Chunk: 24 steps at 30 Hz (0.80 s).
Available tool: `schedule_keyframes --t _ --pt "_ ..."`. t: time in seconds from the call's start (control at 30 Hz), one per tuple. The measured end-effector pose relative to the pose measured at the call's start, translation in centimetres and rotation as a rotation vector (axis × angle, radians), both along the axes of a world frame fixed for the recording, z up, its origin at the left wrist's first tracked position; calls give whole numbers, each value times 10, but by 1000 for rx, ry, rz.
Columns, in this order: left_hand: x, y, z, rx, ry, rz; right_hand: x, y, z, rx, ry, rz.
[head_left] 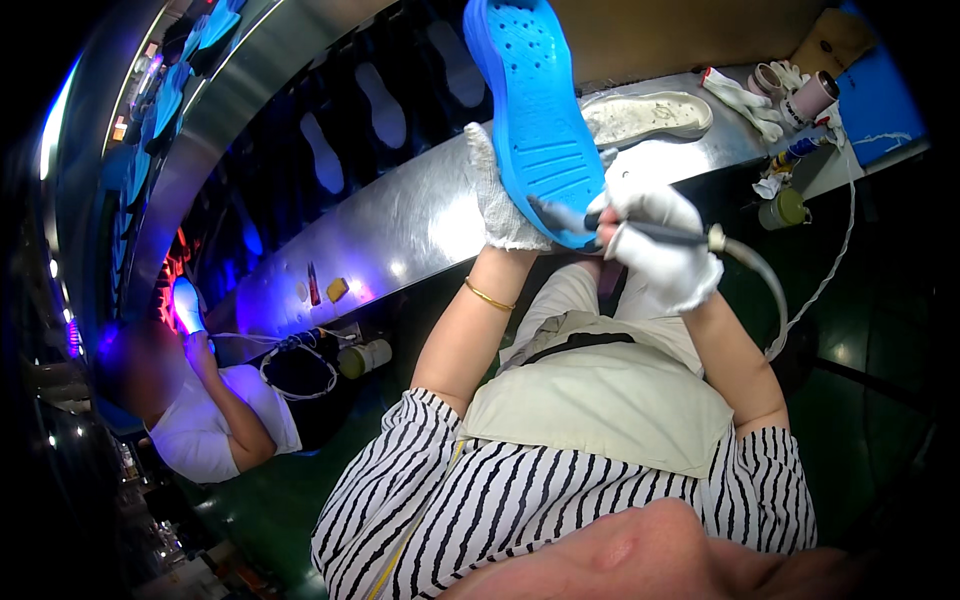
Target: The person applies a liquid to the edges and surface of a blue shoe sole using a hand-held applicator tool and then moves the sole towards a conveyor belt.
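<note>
Steel ledge [425, 205], white sole [655, 118] partly behind blue sole [540, 120], hands [490, 195] [665, 260] tight around latter and brush [568, 216]

No readable text, numbers or signs; small mark on cardboard [832, 48], markings on tube [795, 152], both too tiny.

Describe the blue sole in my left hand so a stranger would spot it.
Find the metal bench. Near it, your gloved left hand holds the blue sole. Its bright colour, holed upper end and ridged lower end set it apart from the off-white sole lying on the bench to its right.
</note>
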<state>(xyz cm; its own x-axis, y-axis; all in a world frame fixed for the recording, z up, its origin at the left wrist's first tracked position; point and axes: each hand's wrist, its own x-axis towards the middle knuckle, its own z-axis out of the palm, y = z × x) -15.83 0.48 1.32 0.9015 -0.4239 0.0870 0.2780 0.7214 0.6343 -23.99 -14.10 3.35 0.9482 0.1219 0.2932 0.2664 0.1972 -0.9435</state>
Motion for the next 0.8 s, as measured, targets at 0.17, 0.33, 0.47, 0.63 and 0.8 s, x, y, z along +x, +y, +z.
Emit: schedule_keyframes --t 0.17,0.33,0.47,0.63,0.8 --pt "2 -2 1 -205 -69 -25 3 0 -7 -168 -135 -94" --pt "7 6 2 -339 -94 -99 -2 11 -1 129 171 83" --pt "6 5 16 -218 -146 11 0 7 -6 104 93 38" --pt "13 9 17 -397 -120 -147 9 -3 -1 150 252 152" --pt "21 17 12 -433 -69 -264 13 -2 -1 -58 16 83"
